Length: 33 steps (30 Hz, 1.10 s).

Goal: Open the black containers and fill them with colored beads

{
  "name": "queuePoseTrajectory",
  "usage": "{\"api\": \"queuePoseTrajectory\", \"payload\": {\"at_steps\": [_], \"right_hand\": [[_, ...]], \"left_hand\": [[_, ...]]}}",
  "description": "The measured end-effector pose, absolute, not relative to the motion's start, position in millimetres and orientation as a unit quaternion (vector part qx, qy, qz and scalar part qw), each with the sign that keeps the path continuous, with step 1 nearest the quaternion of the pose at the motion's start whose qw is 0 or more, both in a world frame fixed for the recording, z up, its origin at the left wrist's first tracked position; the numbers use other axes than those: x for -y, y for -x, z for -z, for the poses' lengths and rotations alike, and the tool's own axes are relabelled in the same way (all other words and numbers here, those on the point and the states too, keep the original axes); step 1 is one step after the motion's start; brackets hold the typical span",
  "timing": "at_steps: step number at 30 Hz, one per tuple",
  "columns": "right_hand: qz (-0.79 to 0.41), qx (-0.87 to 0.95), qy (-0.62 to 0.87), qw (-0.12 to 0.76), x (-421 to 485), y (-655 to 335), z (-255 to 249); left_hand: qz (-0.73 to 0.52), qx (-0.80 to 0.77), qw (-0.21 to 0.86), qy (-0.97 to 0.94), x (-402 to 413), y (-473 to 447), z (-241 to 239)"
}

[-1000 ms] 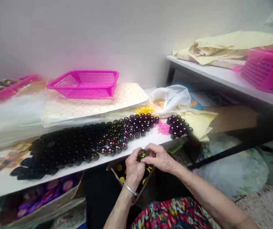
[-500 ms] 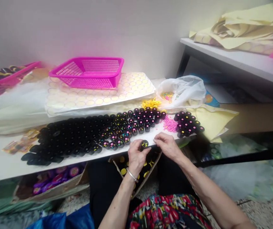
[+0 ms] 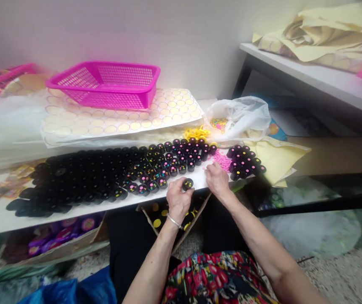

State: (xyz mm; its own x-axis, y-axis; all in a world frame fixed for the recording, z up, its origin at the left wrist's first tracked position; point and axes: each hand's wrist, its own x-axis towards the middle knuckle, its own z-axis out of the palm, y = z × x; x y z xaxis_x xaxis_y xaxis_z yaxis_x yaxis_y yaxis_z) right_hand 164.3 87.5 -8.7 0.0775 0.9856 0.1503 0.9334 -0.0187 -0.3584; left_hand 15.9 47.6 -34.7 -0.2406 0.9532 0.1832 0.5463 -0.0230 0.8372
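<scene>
My left hand grips a small round black cup at the table's front edge; yellow bits show inside it. Just to the right, my right hand has its fingers pinched together low over the white tabletop, beside a heap of tiny pink pieces. What the fingertips hold, if anything, is too small to make out. Left of my hands stand many black cups in packed rows, several with coloured bits and pink pieces inside. Another group of black cups, most with a pink piece on top, stands to the right.
A pink basket rests on a sheet of round stickers at the back. Yellow pieces and a clear bag with coloured bits lie behind the cups. Below the table edge is an open box with black-and-yellow things.
My right hand has moved from beside the cup forward and down to the tabletop near the pink pieces. My left hand still holds the cup. The view has shifted slightly.
</scene>
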Motion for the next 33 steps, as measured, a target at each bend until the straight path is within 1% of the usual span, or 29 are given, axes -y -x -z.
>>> {"api": "queuePoseTrajectory", "payload": {"at_steps": [3, 6, 9, 12, 14, 16, 21, 28, 33], "right_hand": [[-0.07, 0.686, 0.71, 0.143, -99.5, -156.6, 7.6], [-0.065, 0.697, 0.699, 0.147, -104.5, -155.2, 7.7], [-0.105, 0.719, 0.651, 0.218, -98.0, -156.6, 6.1], [-0.202, 0.749, 0.54, 0.327, -82.8, -152.6, 1.5], [-0.248, 0.76, 0.478, 0.363, -72.6, -145.9, -2.5], [-0.248, 0.772, 0.463, 0.359, -65.7, -138.4, -6.5], [-0.209, 0.786, 0.489, 0.316, -63.1, -130.2, -11.9], [-0.223, 0.785, 0.482, 0.318, -62.8, -135.8, -9.5], [-0.176, 0.822, 0.473, 0.262, -60.4, -131.9, -14.6]], "left_hand": [[-0.432, -0.654, 0.237, -0.574, -47.8, -15.4, 33.9], [-0.429, -0.646, 0.237, -0.585, -47.2, -15.5, 31.8], [-0.43, -0.646, 0.23, -0.587, -46.0, -16.1, 29.7], [-0.431, -0.647, 0.232, -0.584, -44.7, -16.9, 29.3], [-0.435, -0.643, 0.237, -0.584, -44.1, -17.0, 29.8], [-0.442, -0.64, 0.238, -0.581, -43.7, -16.6, 30.5], [-0.445, -0.635, 0.243, -0.582, -43.5, -15.1, 30.6], [-0.44, -0.638, 0.252, -0.579, -43.2, -15.2, 30.0], [-0.437, -0.635, 0.246, -0.588, -43.2, -14.7, 29.5]]}}
